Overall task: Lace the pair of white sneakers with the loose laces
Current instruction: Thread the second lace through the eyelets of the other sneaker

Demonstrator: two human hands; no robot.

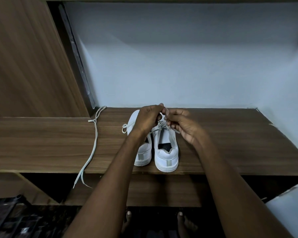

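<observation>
Two white sneakers stand side by side on the wooden shelf (pixel 230 143), heels toward me. The right sneaker (pixel 166 152) has a pale lace (pixel 161 125) threaded through its eyelets. My left hand (pixel 147 118) and my right hand (pixel 182 124) hover over its front, each pinching a part of that lace, fingertips almost touching. The left sneaker (pixel 144 154) is partly hidden by my left forearm; a loop of lace (pixel 125 127) sticks out on its left. A second loose lace (pixel 93 143) lies on the shelf to the left, its ends hanging over the front edge.
A pale wall (pixel 179 57) closes the back of the shelf and a wooden panel (pixel 24 57) rises at the left. Below the shelf is a dark recess. My bare feet (pixel 184 224) stand on the dark floor, with a black grid rack (pixel 5 219) at bottom left.
</observation>
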